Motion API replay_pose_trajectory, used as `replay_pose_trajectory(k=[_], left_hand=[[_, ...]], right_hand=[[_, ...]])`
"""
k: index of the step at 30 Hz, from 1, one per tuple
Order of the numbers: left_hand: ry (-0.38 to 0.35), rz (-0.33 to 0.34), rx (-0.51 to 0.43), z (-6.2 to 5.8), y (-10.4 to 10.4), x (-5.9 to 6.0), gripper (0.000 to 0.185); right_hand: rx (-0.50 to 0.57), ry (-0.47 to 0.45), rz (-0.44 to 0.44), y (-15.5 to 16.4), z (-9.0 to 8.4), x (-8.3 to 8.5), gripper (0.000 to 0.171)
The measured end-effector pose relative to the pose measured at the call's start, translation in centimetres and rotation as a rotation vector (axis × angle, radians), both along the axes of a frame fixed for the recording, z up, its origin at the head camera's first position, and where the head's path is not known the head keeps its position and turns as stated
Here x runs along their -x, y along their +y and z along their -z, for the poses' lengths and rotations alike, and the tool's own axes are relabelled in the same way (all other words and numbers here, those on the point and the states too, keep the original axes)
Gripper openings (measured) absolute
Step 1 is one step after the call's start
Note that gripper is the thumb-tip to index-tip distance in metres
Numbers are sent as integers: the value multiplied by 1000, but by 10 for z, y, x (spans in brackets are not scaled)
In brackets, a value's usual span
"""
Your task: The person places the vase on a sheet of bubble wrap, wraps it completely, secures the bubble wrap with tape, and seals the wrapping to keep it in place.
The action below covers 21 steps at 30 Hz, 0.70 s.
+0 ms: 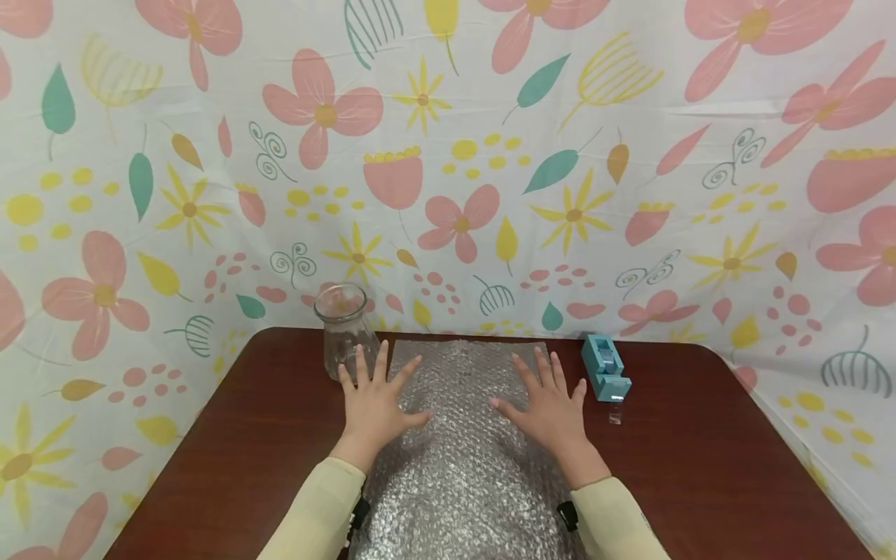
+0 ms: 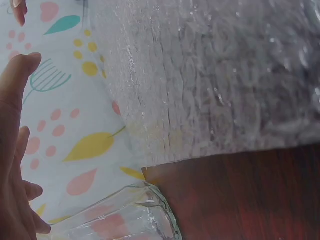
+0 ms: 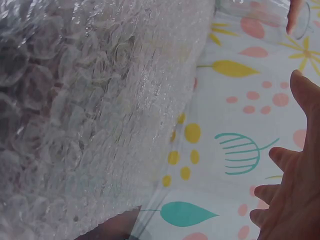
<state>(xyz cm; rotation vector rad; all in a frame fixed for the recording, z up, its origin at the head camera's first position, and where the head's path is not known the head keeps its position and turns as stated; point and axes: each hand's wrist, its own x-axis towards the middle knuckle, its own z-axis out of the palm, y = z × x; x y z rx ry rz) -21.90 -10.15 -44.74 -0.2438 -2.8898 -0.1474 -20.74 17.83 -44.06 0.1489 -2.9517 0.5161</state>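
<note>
A sheet of clear bubble wrap (image 1: 462,467) runs from the table's back edge toward the front. My left hand (image 1: 374,408) is over its left side with the fingers spread, overlapping the lower part of a clear glass vase (image 1: 339,327) in the head view. Over the sheet's right side, my right hand (image 1: 553,408) spreads its fingers too. Neither hand holds anything. The vase stands upright at the back left, its glass (image 2: 115,220) showing low in the left wrist view. Right of my right hand sits a blue tape dispenser (image 1: 603,365) with a strip of clear tape hanging off its front.
The dark brown wooden table (image 1: 245,435) has rounded back corners. Close behind it hangs a white cloth (image 1: 490,280) printed with flowers and leaves. Black straps (image 1: 568,515) circle both wrists by the cream sleeves (image 1: 616,513).
</note>
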Motion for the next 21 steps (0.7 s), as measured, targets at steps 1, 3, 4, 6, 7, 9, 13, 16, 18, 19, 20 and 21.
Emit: replay_pose_trajectory(k=[1,3,4,6,7,9,13,16,18,19,20,21], left_hand=[[-1,-1,0,0,0,0,95],[-5,-5,-4,0,1,1,95],[-4,-7,-4,1,1,1,95],[-2,-7,-9,1,1,1,96],[-2,-7,-10,1,1,1,96],[-3,-6,-13,1,1,1,96],[-7,-7,-27,3,1,0,95],[-7,-7,-42,6,0,-1,93],[-5,-5,-50,8,-1,-2,92],[-2,-3,-51,9,-2,-1,92],[-1,-3,-51,9,-2,-2,92],[1,-3,-52,9,-3,-2,92]], right_hand=[[2,0,0,0,0,0,87],[4,-3,0,0,1,1,87],[3,-4,1,0,1,1,87],[1,-4,2,0,2,2,87],[1,-2,2,0,2,2,87],[-1,-3,5,0,2,2,86],[21,-22,1,-1,3,1,86],[47,-24,-11,-1,5,0,86],[59,-5,-16,-2,7,-1,84],[61,7,-18,-2,8,-1,84],[61,16,-19,-3,8,-1,83],[59,24,-19,-3,8,-1,83]])
